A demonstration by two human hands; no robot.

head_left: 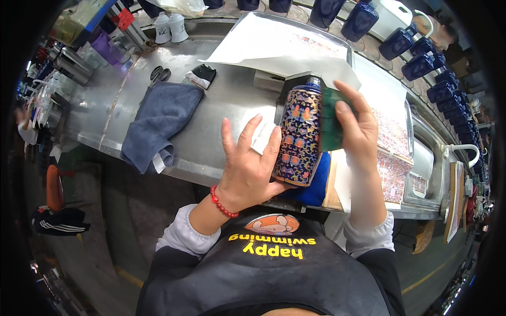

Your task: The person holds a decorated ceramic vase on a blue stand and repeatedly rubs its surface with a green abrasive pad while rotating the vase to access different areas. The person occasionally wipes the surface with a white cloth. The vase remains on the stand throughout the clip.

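A dark blue bottle [298,134] with a dense gold, orange and purple flower pattern leans in front of me, its neck against a dark metal holder [291,83]. Along its left side my left hand [247,168] has its fingers spread; the thumb is by the base and the index finger is at the bottle's edge. Beyond those fingers shows a small white piece [263,136], its kind unclear. My right hand [359,124] pinches a flat green scraper [331,120], which stands against the bottle's right side. Part of the scraper is hidden behind the fingers.
A blue-grey cloth [163,116], black-handled scissors [159,75] and a small black-and-white cloth [201,77] lie on the steel table [116,108]. White sheets [258,42] and patterned sheets [392,171] lie behind and right. Plain dark blue bottles [360,22] line the far side.
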